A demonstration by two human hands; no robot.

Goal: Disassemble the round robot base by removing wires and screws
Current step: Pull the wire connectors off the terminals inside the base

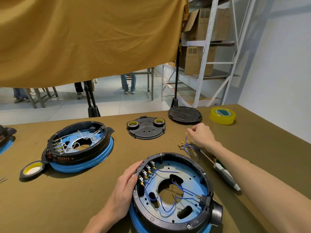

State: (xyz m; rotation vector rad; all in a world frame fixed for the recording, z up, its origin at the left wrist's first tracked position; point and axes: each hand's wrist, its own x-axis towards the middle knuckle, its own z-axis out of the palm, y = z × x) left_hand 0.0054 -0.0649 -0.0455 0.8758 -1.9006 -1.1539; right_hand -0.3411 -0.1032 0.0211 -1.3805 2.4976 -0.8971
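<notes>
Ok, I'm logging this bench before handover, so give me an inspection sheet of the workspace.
Surface: olive-brown table.
Job's things: near round base, open, blue wires inside; second base holds white wires.
Clutter: removed wires, screwdriver, yellow tape, black tape roll, two black covers.
Grippers: left hand rests on near base's rim; right hand pinches a blue wire above the pile.
Cables: thin cable on the floor behind.
Surroundings: yellow cloth, shelving with boxes, people's legs behind.
</notes>
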